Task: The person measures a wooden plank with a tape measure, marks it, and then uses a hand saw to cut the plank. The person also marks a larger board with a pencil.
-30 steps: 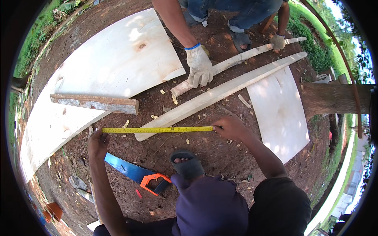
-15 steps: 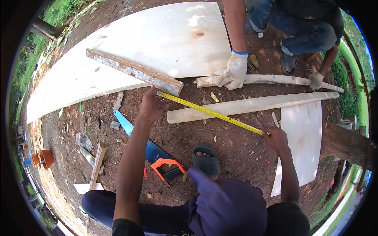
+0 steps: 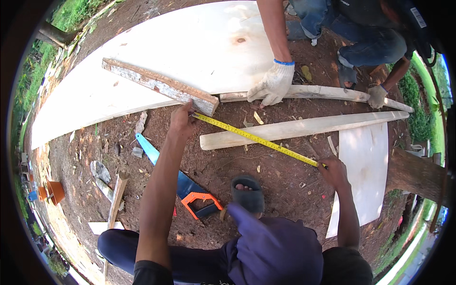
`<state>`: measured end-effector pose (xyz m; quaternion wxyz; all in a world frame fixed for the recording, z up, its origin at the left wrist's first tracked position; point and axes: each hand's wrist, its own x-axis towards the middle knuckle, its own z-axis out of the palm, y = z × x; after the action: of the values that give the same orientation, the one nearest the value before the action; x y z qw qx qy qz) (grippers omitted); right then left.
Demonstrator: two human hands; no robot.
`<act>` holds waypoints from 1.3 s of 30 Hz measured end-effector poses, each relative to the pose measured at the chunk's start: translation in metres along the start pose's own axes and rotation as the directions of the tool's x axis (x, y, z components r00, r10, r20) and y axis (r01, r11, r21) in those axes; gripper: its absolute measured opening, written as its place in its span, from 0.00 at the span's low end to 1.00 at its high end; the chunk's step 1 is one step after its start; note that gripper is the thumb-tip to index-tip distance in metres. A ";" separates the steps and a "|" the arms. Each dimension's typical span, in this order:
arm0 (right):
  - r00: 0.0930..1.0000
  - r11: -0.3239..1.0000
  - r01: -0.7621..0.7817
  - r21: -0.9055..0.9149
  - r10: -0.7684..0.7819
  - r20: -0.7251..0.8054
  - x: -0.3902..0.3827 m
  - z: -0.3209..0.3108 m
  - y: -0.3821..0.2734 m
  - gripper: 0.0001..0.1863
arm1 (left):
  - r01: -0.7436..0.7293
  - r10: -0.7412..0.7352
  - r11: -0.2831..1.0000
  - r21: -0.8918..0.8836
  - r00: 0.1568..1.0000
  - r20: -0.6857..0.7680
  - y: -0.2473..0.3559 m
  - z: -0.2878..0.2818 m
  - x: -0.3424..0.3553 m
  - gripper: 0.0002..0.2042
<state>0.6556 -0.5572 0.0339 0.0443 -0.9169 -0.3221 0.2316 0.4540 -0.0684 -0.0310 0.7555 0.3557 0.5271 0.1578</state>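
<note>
A yellow tape measure (image 3: 256,138) is drawn out in a slanting line between my two hands. My left hand (image 3: 182,119) pinches its end, up against the near end of a weathered wooden batten (image 3: 159,85) that lies across a big pale plywood sheet (image 3: 199,42). At the tape's other end my right hand (image 3: 334,171) is closed round it; the fingers hide the case, if it is there. The blade passes over a pale tapered plank (image 3: 285,130) on the ground.
A co-worker's gloved hand (image 3: 273,83) presses on a long wooden strip (image 3: 327,92); the other glove (image 3: 377,96) rests farther along it. A handsaw (image 3: 183,183) with orange handle lies beside my left forearm. A white panel (image 3: 363,175) and tree trunk (image 3: 413,175) are at right.
My left hand has shifted slightly up onto the batten's end with the tape end. The co-worker's glove and the wooden strip have slid left, toward the batten. My right hand has barely moved.
</note>
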 end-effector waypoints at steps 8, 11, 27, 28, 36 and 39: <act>1.000 0.999 0.014 0.032 -0.014 -0.002 -0.010 0.014 0.021 0.12 | -0.385 0.385 0.923 0.008 0.923 0.015 0.114 -0.018 -0.023 0.25; 0.998 0.996 0.066 0.060 -0.067 0.014 0.002 0.020 0.002 0.12 | -0.398 0.397 0.900 0.177 0.917 0.047 0.129 -0.017 -0.040 0.23; 0.994 0.994 0.108 0.020 -0.109 0.029 0.024 0.012 -0.032 0.14 | -0.116 0.111 0.936 0.333 0.993 0.036 0.006 -0.069 -0.044 0.08; 0.994 0.994 0.107 0.011 -0.108 0.031 0.024 0.011 -0.031 0.14 | -0.104 0.103 0.945 0.311 0.994 0.021 0.002 -0.071 -0.043 0.08; 0.995 0.996 0.092 -0.011 -0.092 0.025 0.021 0.011 -0.031 0.13 | -0.032 0.033 0.981 0.190 0.999 -0.002 -0.009 -0.085 -0.045 0.06; 0.995 0.996 0.089 -0.016 -0.088 0.052 0.030 0.011 -0.045 0.13 | -0.043 0.044 0.987 0.156 0.999 -0.001 -0.007 -0.086 -0.052 0.06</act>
<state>0.6452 -0.5043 0.0226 0.0380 -0.8958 -0.3656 0.2498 0.3545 -0.0735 -0.0164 0.7206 0.4249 0.5314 0.1332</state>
